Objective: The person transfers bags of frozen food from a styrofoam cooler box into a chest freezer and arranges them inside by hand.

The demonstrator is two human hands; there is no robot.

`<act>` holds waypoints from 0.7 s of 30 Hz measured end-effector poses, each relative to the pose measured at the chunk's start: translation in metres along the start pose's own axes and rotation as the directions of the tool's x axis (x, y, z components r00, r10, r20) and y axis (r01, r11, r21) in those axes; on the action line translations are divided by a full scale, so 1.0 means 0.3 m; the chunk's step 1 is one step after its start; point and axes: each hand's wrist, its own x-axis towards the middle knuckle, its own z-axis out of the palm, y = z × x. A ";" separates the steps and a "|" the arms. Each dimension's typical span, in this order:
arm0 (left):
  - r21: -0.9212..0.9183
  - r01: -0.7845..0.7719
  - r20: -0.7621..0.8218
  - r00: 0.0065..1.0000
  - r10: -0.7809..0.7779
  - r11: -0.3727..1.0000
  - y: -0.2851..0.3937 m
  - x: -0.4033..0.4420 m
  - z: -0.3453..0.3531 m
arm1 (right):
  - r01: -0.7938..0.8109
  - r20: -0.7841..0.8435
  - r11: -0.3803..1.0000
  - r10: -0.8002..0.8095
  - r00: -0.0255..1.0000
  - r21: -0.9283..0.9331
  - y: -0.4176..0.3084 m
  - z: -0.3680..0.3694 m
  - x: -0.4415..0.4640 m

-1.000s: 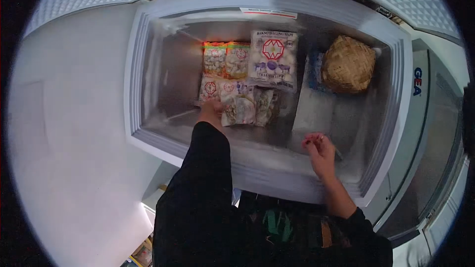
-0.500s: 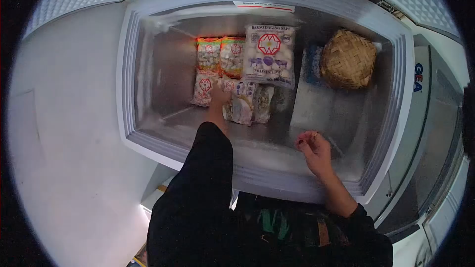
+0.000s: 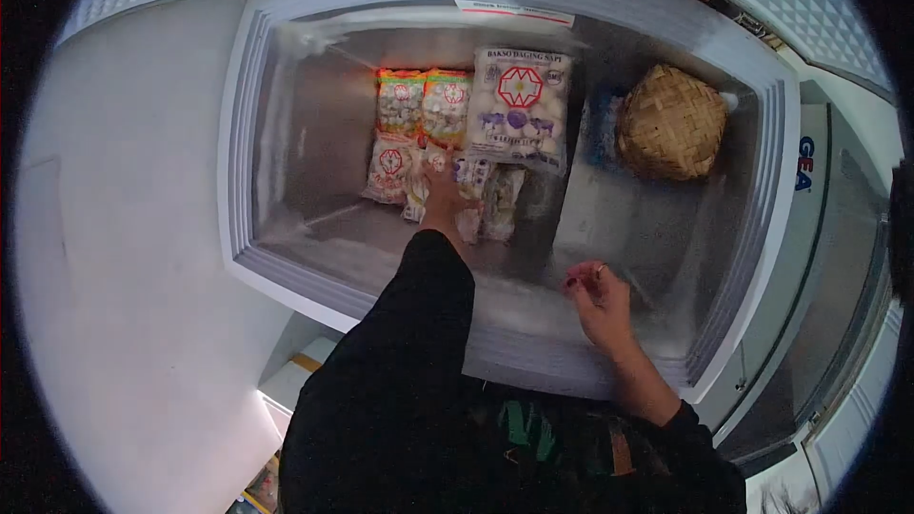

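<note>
Inside an open chest freezer, my left hand [image 3: 444, 192] rests with spread fingers over the lower packets, between a white packet with a red emblem [image 3: 388, 168] and a packet with purple print [image 3: 473, 172]. Two orange-edged packets lie above it, one at the left [image 3: 401, 103] and one beside it [image 3: 445, 107]. A large bag of white balls [image 3: 520, 107] lies to their right, and a clear packet [image 3: 502, 205] is below that bag. My right hand [image 3: 600, 303] hovers over the freezer's near right part, fingers curled and thumb near the fingertips; nothing shows in it.
A woven bamboo basket [image 3: 671, 122] sits at the right on a raised ledge [image 3: 609, 219], beside a blue packet [image 3: 603, 128]. The freezer's white rim [image 3: 328, 300] runs all around. A glass-fronted unit [image 3: 809, 324] stands at the far right.
My left hand has moved from the left edge of the lower packets rightward to their middle, and the white packets under it have shifted slightly. My right hand has moved a little to the left.
</note>
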 end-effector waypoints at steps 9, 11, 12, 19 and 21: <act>0.177 0.058 0.202 0.975 -0.094 0.983 0.020 -0.009 -0.248 | -0.035 0.057 0.964 0.052 0.997 -0.262 0.067 0.006 0.015; 0.461 -0.298 0.480 0.876 0.048 0.836 0.122 -0.126 -0.471 | -0.038 0.077 0.971 0.058 0.995 -0.236 0.136 0.004 0.037; 0.458 -0.287 0.470 0.882 0.045 0.841 0.152 -0.220 -0.558 | -0.033 0.083 0.979 0.050 0.995 -0.201 0.139 -0.003 0.037; -0.702 -0.601 -0.245 0.707 0.663 0.382 0.309 -0.979 -1.032 | -0.321 0.576 0.499 -0.527 0.625 0.805 -0.398 -0.128 -0.137; -0.805 -0.572 -0.520 0.552 0.652 -0.159 0.326 -1.051 -1.013 | -0.388 0.653 0.530 -0.547 0.523 0.754 -0.442 -0.148 -0.107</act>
